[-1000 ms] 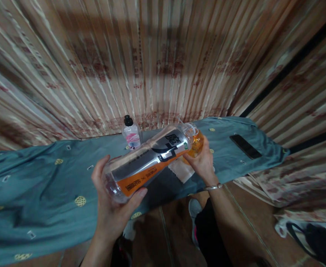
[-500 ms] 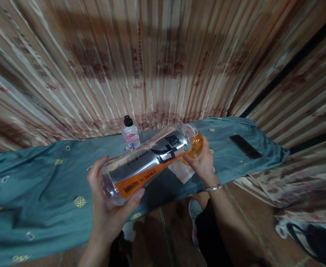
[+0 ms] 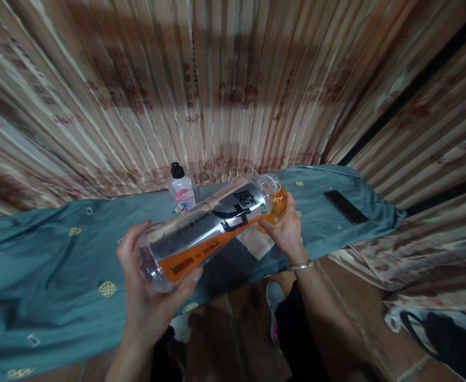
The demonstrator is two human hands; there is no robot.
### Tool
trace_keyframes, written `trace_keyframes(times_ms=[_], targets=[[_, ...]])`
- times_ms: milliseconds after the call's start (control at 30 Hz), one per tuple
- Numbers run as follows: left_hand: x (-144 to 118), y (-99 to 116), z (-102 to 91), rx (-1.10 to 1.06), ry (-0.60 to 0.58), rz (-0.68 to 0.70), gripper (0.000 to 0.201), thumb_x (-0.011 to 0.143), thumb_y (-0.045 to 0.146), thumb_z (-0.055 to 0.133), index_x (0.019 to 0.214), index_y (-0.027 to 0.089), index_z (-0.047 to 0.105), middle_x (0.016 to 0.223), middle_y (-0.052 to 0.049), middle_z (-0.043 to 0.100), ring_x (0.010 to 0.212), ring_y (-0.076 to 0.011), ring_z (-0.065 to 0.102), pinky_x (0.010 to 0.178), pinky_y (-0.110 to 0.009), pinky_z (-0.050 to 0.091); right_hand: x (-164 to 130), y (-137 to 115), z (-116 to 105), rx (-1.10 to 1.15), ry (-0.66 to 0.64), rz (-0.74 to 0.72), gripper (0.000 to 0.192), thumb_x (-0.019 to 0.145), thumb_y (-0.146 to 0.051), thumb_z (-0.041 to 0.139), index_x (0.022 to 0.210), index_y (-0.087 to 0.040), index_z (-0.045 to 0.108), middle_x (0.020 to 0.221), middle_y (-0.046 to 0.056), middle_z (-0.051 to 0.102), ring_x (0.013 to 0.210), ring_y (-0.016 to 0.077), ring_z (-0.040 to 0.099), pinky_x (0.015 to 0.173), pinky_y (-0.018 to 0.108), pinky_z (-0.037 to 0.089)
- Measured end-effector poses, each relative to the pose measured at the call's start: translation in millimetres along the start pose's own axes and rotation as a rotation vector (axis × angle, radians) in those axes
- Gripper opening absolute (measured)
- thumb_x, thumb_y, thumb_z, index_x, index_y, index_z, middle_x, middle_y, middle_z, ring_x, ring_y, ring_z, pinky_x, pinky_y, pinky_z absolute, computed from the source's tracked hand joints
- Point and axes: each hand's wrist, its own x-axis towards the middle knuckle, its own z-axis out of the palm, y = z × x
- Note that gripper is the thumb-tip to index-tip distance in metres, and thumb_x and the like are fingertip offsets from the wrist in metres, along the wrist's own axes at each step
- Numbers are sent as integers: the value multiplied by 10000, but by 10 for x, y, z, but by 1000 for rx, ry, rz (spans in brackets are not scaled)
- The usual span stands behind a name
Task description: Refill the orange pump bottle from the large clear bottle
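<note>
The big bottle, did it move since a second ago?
Cannot tell. The bottle sits slightly further left in the picture, but the small bottle and phone on the cloth shifted the same way, so it looks like the camera moved.

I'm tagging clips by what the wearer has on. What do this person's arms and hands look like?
Both forearms are bare, with no sleeves or gloves in view. The right hand has a thin silver-coloured bangle at the wrist. The left hand shows no ring, watch or band that I can make out.
</note>
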Motion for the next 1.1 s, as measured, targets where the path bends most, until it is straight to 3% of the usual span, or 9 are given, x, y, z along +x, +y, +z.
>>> trace_keyframes(times_ms=[233, 400, 800, 967, 1100], targets=[[2, 0, 103, -7, 123, 51, 949, 714, 497, 931, 1572, 451, 528, 1405, -85, 581, 1204, -392, 643, 1008, -634, 603, 14, -10, -5, 22, -2, -14, 973, 751, -620, 824, 1533, -172, 457, 1466, 207, 698, 1333, 405, 706, 1097, 565, 594], [18, 8, 113, -44, 101, 86, 946, 733, 455, 937, 1583, 457, 519, 1333, -75, 601, 1126, -342, 668, 921, -548, 629, 6, 47, 9, 10, 8, -27, 1009, 751, -615, 840, 1564, -187, 422, 1485, 211, 689, 1347, 415, 697, 1096, 585, 589], [5, -15, 78, -2, 90, 75, 904, 752, 450, 918, 1562, 391, 521, 1406, -106, 577, 1175, -361, 657, 971, -586, 625, 2, 62, 47, -9, 24, -30, 1030, 746, -615, 849, 1568, -184, 403, 1505, 223, 675, 1380, 413, 681, 1128, 594, 574], [28, -38, 49, 57, 110, 169, 920, 745, 505, 920, 1564, 358, 526, 1368, -93, 600, 1124, -333, 675, 939, -542, 624, 4, 14, 28, -18, 9, -25, 1012, 743, -616, 854, 1550, -183, 424, 1495, 220, 680, 1365, 409, 690, 1121, 586, 584], [15, -46, 34, 76, 89, 131, 932, 755, 473, 912, 1586, 367, 504, 1420, -114, 578, 1202, -368, 637, 1011, -606, 581, 6, -15, 8, -21, -3, -14, 984, 744, -616, 845, 1534, -191, 439, 1489, 208, 685, 1352, 415, 696, 1114, 589, 589]])
